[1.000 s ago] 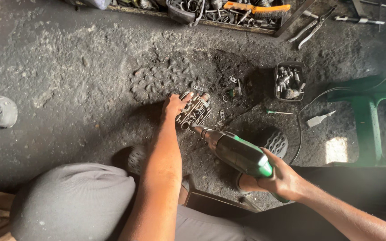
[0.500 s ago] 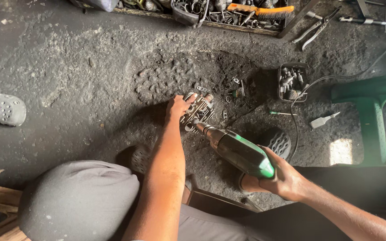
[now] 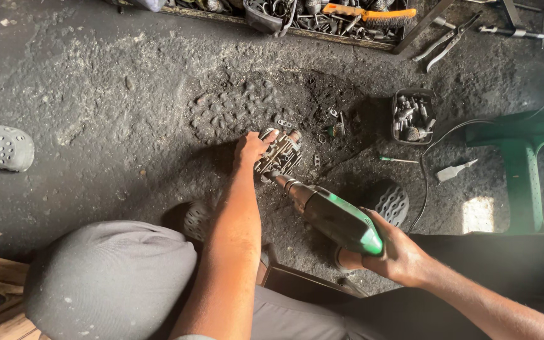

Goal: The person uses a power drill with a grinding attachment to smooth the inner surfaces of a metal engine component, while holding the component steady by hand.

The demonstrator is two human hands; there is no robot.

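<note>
Grimy dark floor (image 3: 96,82), green stool (image 3: 524,145) at right — sunlit patch (image 3: 478,214) beside it

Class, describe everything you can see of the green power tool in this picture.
The green power tool has a glossy green body, a grey metal nose and a cord trailing right. The right hand grips its rear; it slants up-left, its tip against the grey metal engine part that the left hand steadies on the dirty floor.

A small grey finned metal engine part (image 3: 278,154) lies on the dark, oily floor (image 3: 96,94). A green power tool with a metal nose (image 3: 332,214) leans diagonally, its tip touching the part.
</note>
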